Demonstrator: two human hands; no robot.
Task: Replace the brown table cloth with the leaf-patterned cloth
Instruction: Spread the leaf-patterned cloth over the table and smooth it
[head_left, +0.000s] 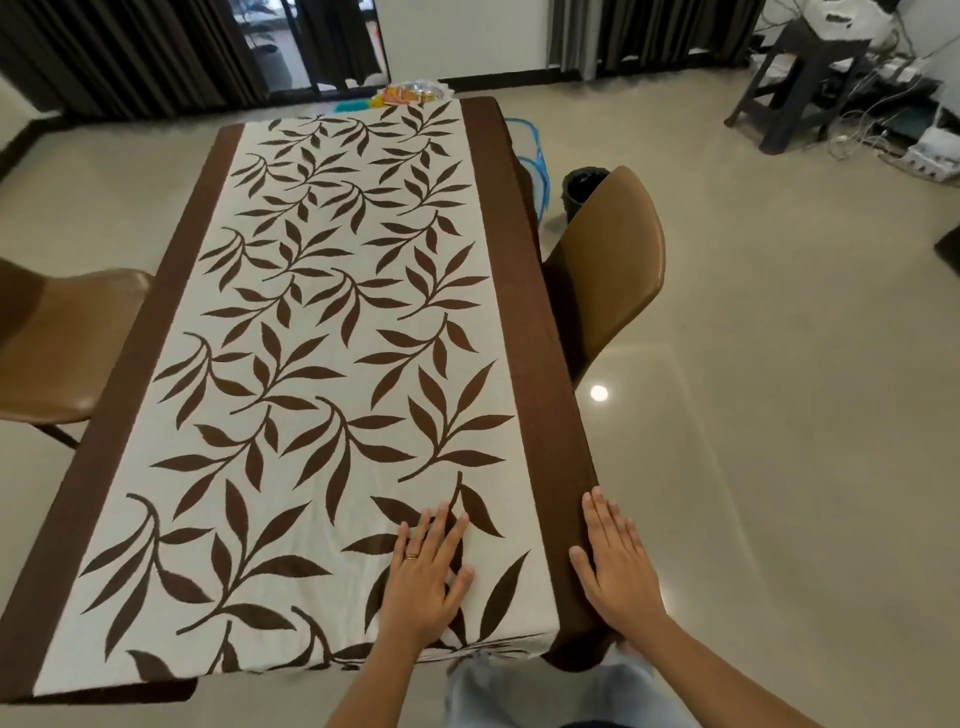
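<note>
While the leaf-patterned cloth (332, 364) already lies spread along the surface, the work in hand looks to be smoothing and squaring it. Its long axis runs away from the person toward the far curtains (130, 47), with brown bands down both long sides. Whether the band on each side belongs to this cloth or to a brown cloth beneath cannot be told.

Taken from left to right: a brown chair (57, 343) stands at the left edge; the patterned field fills the middle; the left hand (423, 577) lies flat on it near the close end, fingers straight and slightly spread, holding nothing. Just beside it, the right hand (615, 561) lies flat on the right brown band (524, 291) at the near right corner, fingers straight and together, also holding nothing. A second brown chair (618, 260) stands beyond, at the right edge.

Both hands sit at the near right corner, so the far end and left side lie well apart from them. Any further smoothing would, in my judgement, run forward along the long axis, the right hand being nearer the overhang.
</note>
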